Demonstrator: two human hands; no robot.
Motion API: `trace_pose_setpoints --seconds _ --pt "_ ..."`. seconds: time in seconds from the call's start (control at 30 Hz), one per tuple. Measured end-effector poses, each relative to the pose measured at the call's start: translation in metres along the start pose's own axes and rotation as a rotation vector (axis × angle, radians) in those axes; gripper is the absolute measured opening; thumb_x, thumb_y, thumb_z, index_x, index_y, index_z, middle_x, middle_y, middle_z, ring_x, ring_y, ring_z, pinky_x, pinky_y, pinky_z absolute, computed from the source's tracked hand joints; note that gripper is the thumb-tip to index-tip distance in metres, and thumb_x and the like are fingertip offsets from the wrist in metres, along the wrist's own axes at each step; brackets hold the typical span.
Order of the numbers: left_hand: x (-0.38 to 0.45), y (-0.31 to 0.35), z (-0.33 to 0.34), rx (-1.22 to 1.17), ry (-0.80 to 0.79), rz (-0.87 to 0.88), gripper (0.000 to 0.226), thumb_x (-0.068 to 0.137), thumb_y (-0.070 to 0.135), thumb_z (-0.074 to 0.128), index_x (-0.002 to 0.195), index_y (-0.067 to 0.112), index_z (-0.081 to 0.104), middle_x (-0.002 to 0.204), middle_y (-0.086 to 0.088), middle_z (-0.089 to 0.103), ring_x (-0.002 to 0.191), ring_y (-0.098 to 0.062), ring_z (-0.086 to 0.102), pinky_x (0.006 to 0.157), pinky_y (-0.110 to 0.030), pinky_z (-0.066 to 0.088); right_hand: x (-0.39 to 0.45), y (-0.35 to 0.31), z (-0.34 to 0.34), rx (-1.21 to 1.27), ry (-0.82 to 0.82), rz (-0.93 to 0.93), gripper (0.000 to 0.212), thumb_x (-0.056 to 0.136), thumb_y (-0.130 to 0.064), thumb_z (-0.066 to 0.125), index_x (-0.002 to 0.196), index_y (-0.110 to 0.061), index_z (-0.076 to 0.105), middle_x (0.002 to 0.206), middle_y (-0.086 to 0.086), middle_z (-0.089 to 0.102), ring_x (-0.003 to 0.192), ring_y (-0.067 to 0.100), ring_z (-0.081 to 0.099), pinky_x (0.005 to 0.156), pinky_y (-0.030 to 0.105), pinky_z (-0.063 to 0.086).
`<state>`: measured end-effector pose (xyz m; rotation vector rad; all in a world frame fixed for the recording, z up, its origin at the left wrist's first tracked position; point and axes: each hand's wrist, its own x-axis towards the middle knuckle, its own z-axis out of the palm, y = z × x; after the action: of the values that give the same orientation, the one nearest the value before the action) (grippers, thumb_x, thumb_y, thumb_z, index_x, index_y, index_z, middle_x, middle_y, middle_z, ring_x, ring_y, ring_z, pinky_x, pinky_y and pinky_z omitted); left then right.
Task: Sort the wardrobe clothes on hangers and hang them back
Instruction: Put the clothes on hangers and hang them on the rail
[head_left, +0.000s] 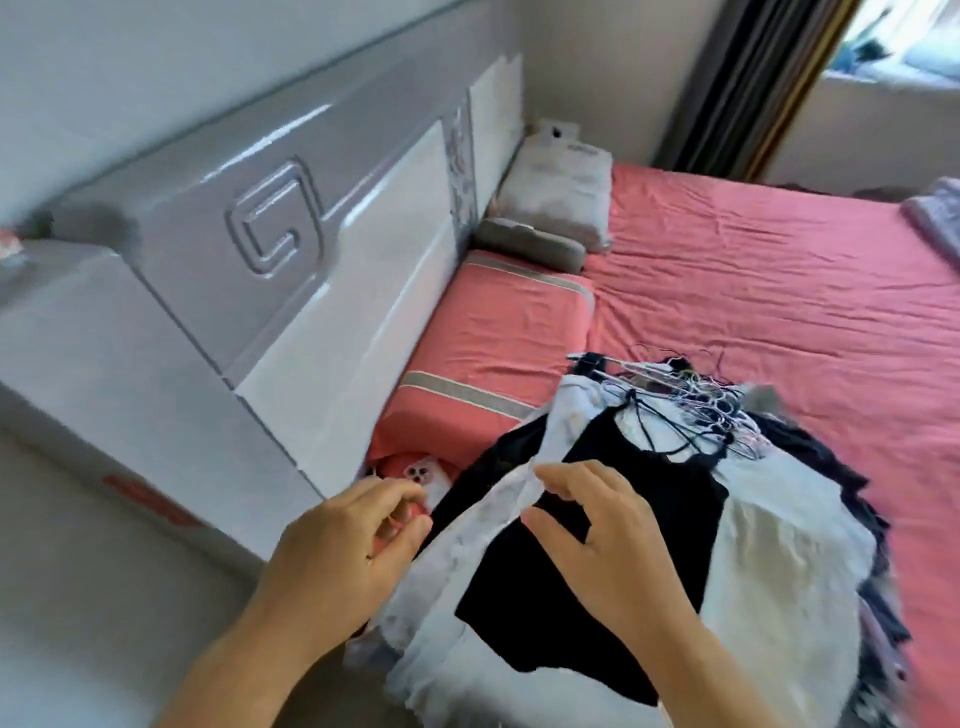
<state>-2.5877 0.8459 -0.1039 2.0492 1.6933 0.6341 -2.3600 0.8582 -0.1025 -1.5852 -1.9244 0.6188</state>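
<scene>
left hand (343, 540): grip loosely curled, holding nothing | right hand (597, 525): grip pinches pale lace garment (467, 530) | clothes pile (753, 545) with hangers (691, 410) on pink bed (779, 291)

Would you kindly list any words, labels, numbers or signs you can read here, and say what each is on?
No text is readable.
Headboard: a raised square spiral motif, an ornament, not lettering.
Bedside cabinet: a red mark on its front, too blurred to read.
White bag by the headboard: a faint grey print, too blurred to read.
</scene>
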Motion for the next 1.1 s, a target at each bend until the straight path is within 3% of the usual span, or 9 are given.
trace_pose_setpoints --seconds 0.17,0.33,0.5,0.6,0.67,0.93,1.03,1.1 --pt "0.062 0.033 0.045 -0.056 -0.159 0.136 0.023 0.084 0.050 0.054 0.102 0.039 0.062 0.084 0.023 0.059 0.089 0.003 0.055 0.065 -0.013 0.046 -0.007 0.054 -0.035 -0.055 0.140 0.219 0.034 0.082 -0.028 0.070 0.115 -0.026 0.064 0.100 -0.022 0.057 0.101 -0.001 0.052 0.080 0.007 0.038" --pt "0.124 0.069 0.099 -0.095 -0.258 0.167 0.026 0.076 0.052 0.047 0.096 0.043 0.060 0.086 0.022 0.059 0.085 0.002 0.057 0.067 -0.019 0.047 0.004 0.127 -0.064 -0.035 0.219 0.386 0.030 0.083 -0.029 0.068 0.112 -0.027 0.064 0.096 -0.025 0.054 0.093 -0.007 0.051 0.074 0.003 0.036" --pt "0.187 0.103 0.156 -0.091 -0.325 0.117 0.033 0.073 0.061 0.042 0.096 0.045 0.059 0.088 0.026 0.058 0.090 0.003 0.055 0.072 -0.019 0.046 0.038 0.215 -0.087 0.002 0.240 0.502 0.026 0.083 -0.023 0.069 0.108 -0.019 0.067 0.094 -0.014 0.060 0.091 0.004 0.054 0.074 0.011 0.036" --pt "0.219 0.113 0.194 -0.035 -0.384 0.066 0.016 0.085 0.048 0.056 0.100 0.042 0.060 0.094 0.029 0.056 0.092 0.004 0.055 0.073 -0.012 0.041 0.063 0.267 -0.094 0.012 0.205 0.536 0.024 0.083 -0.020 0.069 0.107 -0.016 0.067 0.092 -0.011 0.059 0.095 0.012 0.056 0.076 0.019 0.037" --pt "0.240 0.114 0.222 -0.003 -0.419 0.032 0.017 0.088 0.041 0.058 0.104 0.041 0.060 0.096 0.030 0.055 0.091 0.005 0.055 0.075 -0.012 0.041 0.080 0.303 -0.096 0.004 0.175 0.538 0.025 0.083 -0.020 0.069 0.108 -0.015 0.067 0.093 -0.010 0.060 0.096 0.014 0.056 0.078 0.020 0.037" --pt "0.301 0.116 0.297 0.045 -0.506 -0.151 0.016 0.089 0.037 0.056 0.104 0.037 0.061 0.099 0.023 0.056 0.087 0.007 0.055 0.082 -0.023 0.047 0.135 0.411 -0.081 0.006 0.012 0.579 0.028 0.087 -0.024 0.064 0.114 -0.015 0.063 0.103 -0.006 0.059 0.105 0.016 0.052 0.080 0.021 0.035" --pt "0.314 0.114 0.321 0.044 -0.509 -0.200 0.017 0.090 0.036 0.056 0.106 0.034 0.061 0.101 0.022 0.057 0.088 0.006 0.055 0.082 -0.021 0.046 0.151 0.443 -0.068 -0.022 0.000 0.595 0.030 0.087 -0.022 0.063 0.115 -0.010 0.062 0.112 0.002 0.058 0.110 0.023 0.047 0.092 0.029 0.039" --pt "0.319 0.114 0.331 0.041 -0.524 -0.216 0.015 0.090 0.037 0.056 0.105 0.036 0.060 0.102 0.021 0.057 0.088 0.005 0.055 0.081 -0.021 0.046 0.162 0.458 -0.061 -0.068 0.006 0.593 0.028 0.087 -0.019 0.062 0.113 -0.007 0.062 0.112 0.007 0.058 0.107 0.030 0.047 0.091 0.037 0.039"
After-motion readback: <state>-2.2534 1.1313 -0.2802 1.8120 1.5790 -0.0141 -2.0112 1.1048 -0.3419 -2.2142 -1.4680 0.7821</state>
